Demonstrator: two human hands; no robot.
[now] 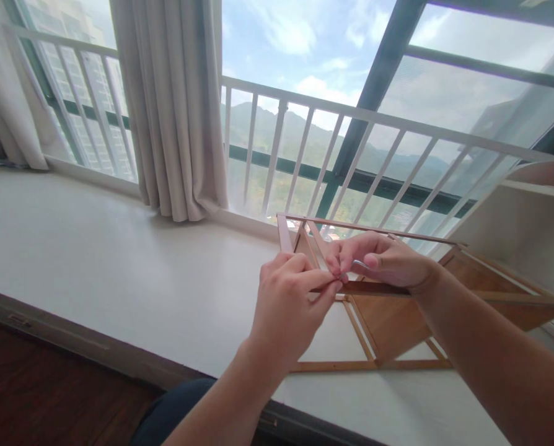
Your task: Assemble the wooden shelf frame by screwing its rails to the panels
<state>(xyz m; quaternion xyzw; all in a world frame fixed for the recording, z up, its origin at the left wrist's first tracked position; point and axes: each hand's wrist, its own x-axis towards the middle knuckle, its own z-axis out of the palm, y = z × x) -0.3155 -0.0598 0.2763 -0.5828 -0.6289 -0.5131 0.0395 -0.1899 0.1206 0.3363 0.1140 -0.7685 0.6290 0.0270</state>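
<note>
Pinching together at one joint of the wooden frame (pixel 388 316), the left hand (pixel 289 303) and right hand (pixel 383 260) grip closed; frame mostly assembled, panel beneath them.

A wide white window ledge (pixel 95 260) serves as the surface here, running along under the railed window. On it, toward the right, rests a wooden rack (pixel 388 322) of thin slats and brown panels, tilted on the ledge. A pale curtain (pixel 175 124) hangs down to the ledge's back edge. At the far right a white shelf unit (pixel 523 229) stands against it.
</note>
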